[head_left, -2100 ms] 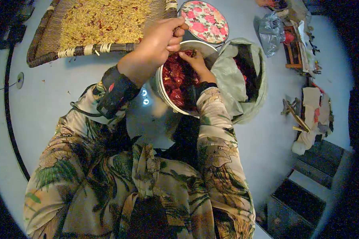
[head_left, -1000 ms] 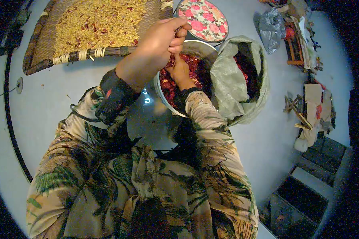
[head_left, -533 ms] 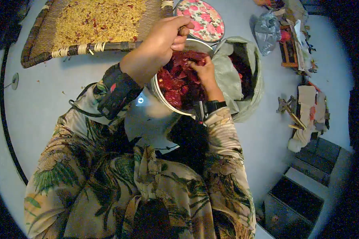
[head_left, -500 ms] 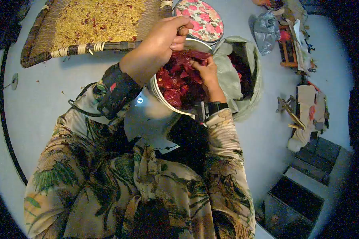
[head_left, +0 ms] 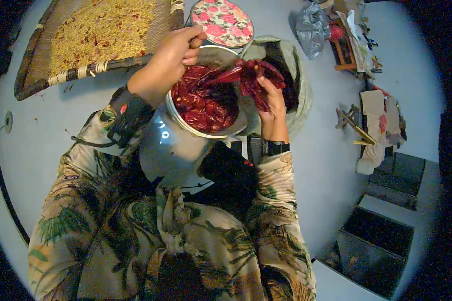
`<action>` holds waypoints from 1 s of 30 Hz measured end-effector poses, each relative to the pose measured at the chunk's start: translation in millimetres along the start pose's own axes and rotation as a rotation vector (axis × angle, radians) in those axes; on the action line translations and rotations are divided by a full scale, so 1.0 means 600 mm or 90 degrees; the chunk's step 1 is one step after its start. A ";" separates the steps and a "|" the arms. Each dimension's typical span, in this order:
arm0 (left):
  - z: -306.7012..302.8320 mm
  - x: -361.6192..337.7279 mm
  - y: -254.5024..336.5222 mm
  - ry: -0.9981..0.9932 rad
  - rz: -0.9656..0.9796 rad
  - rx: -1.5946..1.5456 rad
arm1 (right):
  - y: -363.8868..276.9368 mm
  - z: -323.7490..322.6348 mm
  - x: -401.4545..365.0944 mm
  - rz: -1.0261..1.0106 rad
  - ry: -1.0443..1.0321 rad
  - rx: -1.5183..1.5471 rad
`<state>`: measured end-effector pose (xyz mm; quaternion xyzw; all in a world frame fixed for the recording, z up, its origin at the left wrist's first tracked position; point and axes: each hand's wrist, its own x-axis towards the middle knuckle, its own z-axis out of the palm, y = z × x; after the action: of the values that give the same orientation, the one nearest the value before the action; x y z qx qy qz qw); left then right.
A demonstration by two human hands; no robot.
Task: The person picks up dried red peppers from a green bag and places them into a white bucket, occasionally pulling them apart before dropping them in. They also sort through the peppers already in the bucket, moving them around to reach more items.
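My left hand (head_left: 178, 52) is closed above the left rim of a white bucket (head_left: 186, 129); what its fingers pinch, if anything, is too small to make out. Dark red dried peppers (head_left: 206, 108) fill much of the bucket. At its right side my right hand (head_left: 272, 103) grips a bunch of red peppers (head_left: 258, 75), lifted over the rim. Just beyond that hand stands an open pale green sack (head_left: 302, 95) with dark contents.
A woven tray (head_left: 40, 60) of yellow seeds with red bits lies at the upper left. Behind the bucket is a round floral stool (head_left: 223, 22). A grey plastic bag (head_left: 312, 30), a small wooden stool (head_left: 344, 55) and dark boxes (head_left: 376, 236) are on the right.
My right hand has come up out of the bucket to the right with a bunch of peppers. My left hand stays closed above the rim. The whole view has shifted slightly.
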<state>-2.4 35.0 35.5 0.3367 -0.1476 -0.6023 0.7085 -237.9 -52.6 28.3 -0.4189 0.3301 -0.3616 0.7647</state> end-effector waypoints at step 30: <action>0.007 0.013 -0.027 -0.009 -0.051 0.066 | -0.021 -0.256 0.022 -0.045 0.397 -0.013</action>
<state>-15.5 25.5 26.6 0.3743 -0.1700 -0.6242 0.6644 -358.7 -130.2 -29.5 -0.3067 0.5376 -0.4959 0.6091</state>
